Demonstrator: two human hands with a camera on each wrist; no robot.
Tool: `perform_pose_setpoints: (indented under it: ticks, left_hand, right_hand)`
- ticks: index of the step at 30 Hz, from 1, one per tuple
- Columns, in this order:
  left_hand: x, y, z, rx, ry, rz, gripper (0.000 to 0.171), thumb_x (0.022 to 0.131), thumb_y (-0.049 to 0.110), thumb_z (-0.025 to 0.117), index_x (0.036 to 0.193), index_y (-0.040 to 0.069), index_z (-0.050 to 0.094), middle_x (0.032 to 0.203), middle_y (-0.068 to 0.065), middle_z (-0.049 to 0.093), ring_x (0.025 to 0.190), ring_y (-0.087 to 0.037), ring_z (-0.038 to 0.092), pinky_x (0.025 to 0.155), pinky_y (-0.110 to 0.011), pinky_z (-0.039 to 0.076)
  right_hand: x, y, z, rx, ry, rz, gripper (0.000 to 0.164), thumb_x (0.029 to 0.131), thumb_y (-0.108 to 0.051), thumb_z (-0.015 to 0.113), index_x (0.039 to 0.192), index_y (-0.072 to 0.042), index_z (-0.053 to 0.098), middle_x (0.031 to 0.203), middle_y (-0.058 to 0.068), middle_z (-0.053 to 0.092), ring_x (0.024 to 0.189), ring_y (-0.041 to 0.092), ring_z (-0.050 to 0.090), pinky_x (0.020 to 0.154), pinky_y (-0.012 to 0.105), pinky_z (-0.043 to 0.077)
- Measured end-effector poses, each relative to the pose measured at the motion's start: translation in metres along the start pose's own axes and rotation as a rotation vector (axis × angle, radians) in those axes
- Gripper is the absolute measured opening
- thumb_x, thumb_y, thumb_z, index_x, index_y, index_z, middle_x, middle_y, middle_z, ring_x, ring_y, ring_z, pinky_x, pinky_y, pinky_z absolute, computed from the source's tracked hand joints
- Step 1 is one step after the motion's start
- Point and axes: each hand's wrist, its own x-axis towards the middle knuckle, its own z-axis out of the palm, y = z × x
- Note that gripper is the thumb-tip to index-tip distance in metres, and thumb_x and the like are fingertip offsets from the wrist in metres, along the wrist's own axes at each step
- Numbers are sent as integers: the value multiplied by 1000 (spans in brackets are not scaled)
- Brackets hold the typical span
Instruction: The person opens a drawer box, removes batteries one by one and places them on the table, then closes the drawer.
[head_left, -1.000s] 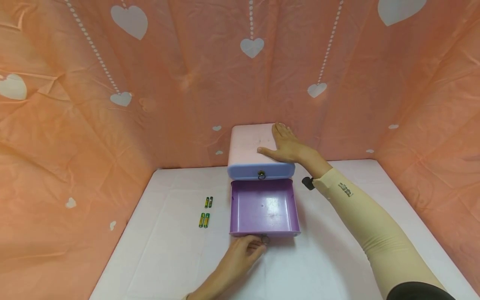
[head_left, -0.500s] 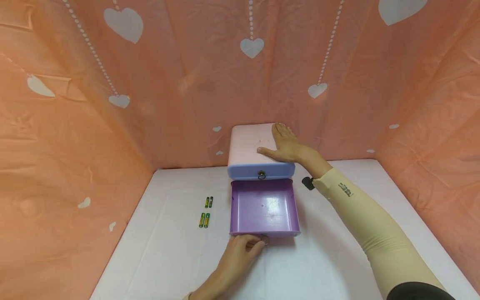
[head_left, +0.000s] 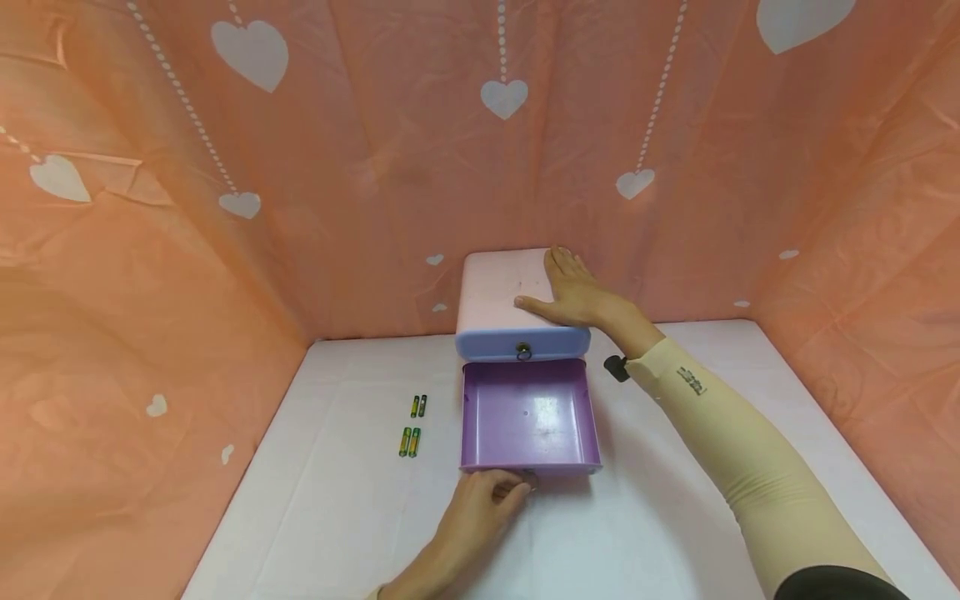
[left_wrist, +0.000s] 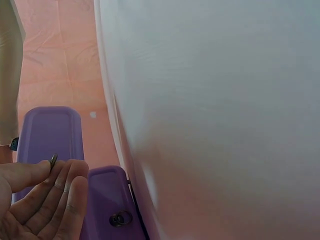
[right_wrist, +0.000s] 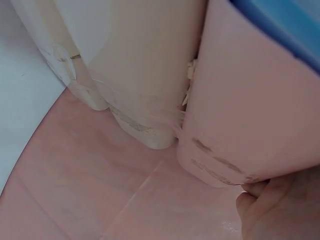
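Note:
A small drawer cabinet [head_left: 495,292] with a pink top and a blue top drawer front stands at the back of the table. Below that front, a purple drawer [head_left: 528,417] is pulled out, with nothing visible inside. My left hand [head_left: 480,508] is at its front and pinches the ring pull [left_wrist: 53,161] between thumb and fingers. Spread flat, my right hand [head_left: 573,292] rests on the right part of the cabinet top. In the right wrist view, part of the right hand [right_wrist: 280,207] touches the edge of the pink shell [right_wrist: 250,110].
Several small green and yellow batteries [head_left: 409,442] lie in two pairs on the white table [head_left: 337,517], left of the drawer. An orange curtain [head_left: 375,208] with white hearts stands behind and at both sides. Another drawer front [left_wrist: 107,195] with a ring shows in the left wrist view.
The left fingers have closed in slightly on the drawer's ring pull, which now shows less. The right hand, cabinet and batteries stay put. The curtain at the left has shifted a little.

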Motion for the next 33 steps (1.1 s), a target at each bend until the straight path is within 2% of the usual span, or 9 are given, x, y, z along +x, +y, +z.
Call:
perform_pose_setpoints:
  ticks: [7,18,33]
  left_hand:
    - [-1,8,-5,-31,-18,20,16,101,21,76,104,7,82,95,1,80,84,-6,72,79,-26,61]
    - [2,13,-13,-15,-28,25,11,101,19,76,105,9,81,98,2,81,89,-8,73,82,-27,61]
    - [18,15,-20,5,-7,32,10,101,17,75,104,9,80,97,2,81,87,-7,73,82,-27,61]
  right_hand:
    - [-3,-2,-1,2,-3,5,114,102,-72,48,167,7,-3,177,26,-11,164,39,-12,133,48,-8]
    - [-9,-4,-1,15,-4,1,114,102,-72,49,167,6,-2,177,25,-11,164,38,-13,133,48,-9]
    - [-15,-8,-1,22,-11,6,114,102,-71,49,167,7,-2,176,26,-12,165,37,-12,133,47,-8]
